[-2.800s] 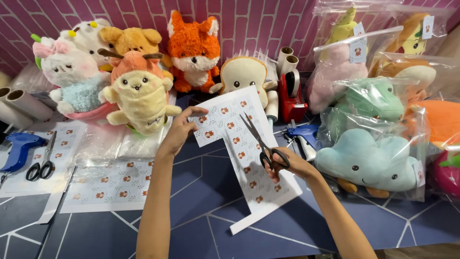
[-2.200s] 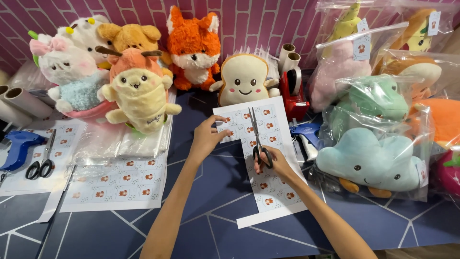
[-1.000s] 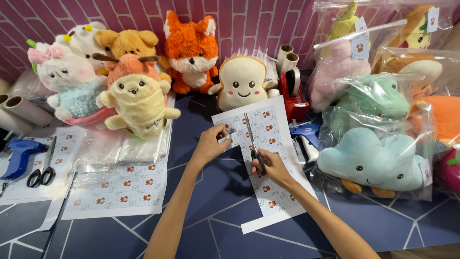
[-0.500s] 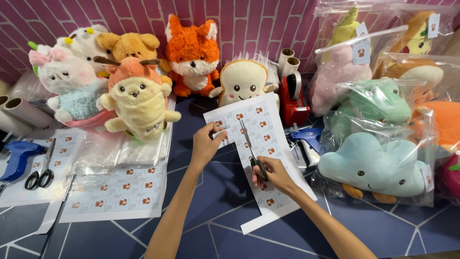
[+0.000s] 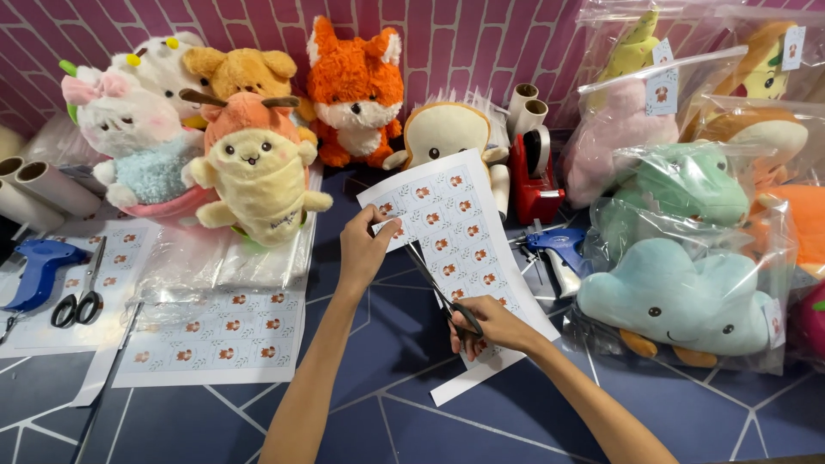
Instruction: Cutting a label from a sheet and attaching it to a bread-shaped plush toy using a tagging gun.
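Right hand [image 5: 491, 325] gripping black scissors [image 5: 440, 296], snipping up white paper sticker sheet with small orange pictures [image 5: 460, 236]. Left hand [image 5: 365, 249] pinching sheet's top left edge. Sheet lifting off dark blue table [image 5: 369, 404]. Cut looking partway along; most sticker rows not yet cut apart.

My head view is bright and evenly lit from above, colours vivid and shadows soft and short under the plush toys [image 5: 258, 172] and my arms. Glare streaks the clear plastic bags [image 5: 687, 215] on the right and the flat sleeves on the left. Focus is sharp centrally; the far corners bow slightly with wide-angle distortion.
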